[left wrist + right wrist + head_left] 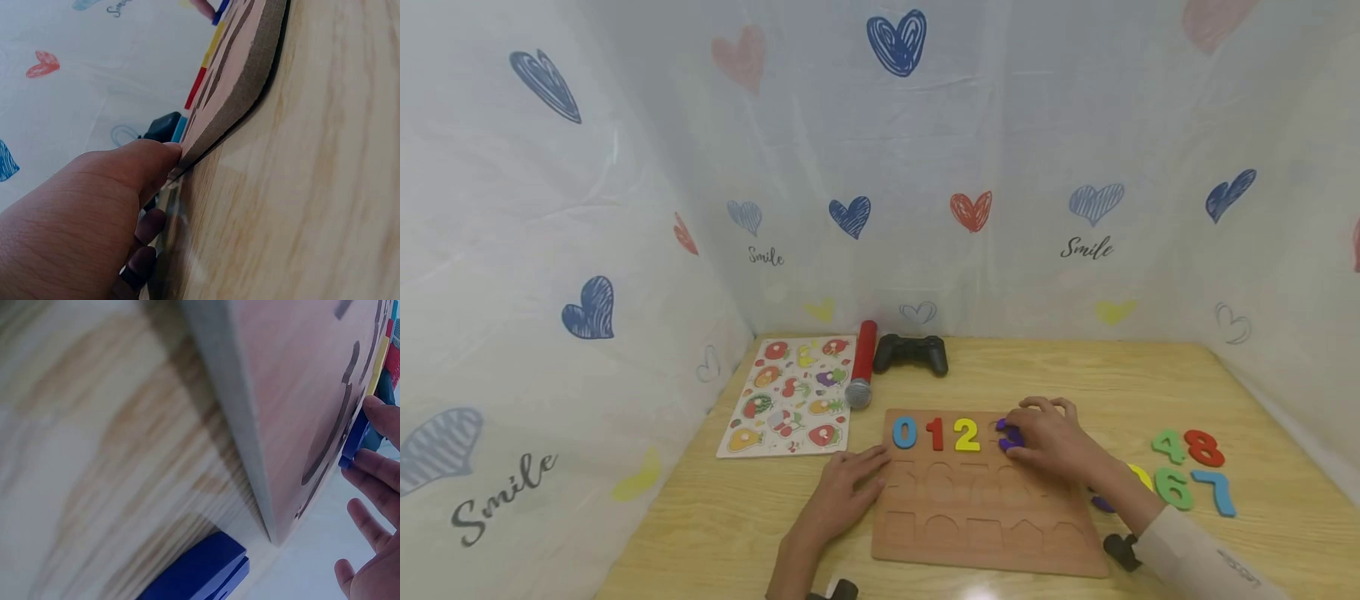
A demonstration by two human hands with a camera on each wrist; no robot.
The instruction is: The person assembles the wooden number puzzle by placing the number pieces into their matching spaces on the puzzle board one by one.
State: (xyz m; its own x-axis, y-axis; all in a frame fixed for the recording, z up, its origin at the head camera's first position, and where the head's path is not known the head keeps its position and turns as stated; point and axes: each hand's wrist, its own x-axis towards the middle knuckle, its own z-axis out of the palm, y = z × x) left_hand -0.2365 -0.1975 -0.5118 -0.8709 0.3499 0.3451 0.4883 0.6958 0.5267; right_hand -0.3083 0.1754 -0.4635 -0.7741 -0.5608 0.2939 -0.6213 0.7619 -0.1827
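A wooden number board (985,504) lies on the table, with a blue 0 (905,432), red 1 (935,434) and yellow 2 (967,435) in its top row. Beside them my right hand (1056,442) pinches a purple 3 (356,434) between thumb and fingers, over the row's right part. From the right wrist view, the 3 stands slightly tilted at the board's surface. My left hand (846,492) rests against the board's left edge, its thumb (159,153) touching the corner in the left wrist view. The lower rows show bare recesses.
Right of the board lie a green 4 (1168,447), red 8 (1204,448), green 6 (1173,488) and blue 7 (1217,492). My forearm partly hides yellow and purple pieces. Behind left are a fruit board (805,398), red microphone (864,358) and black game controller (912,355).
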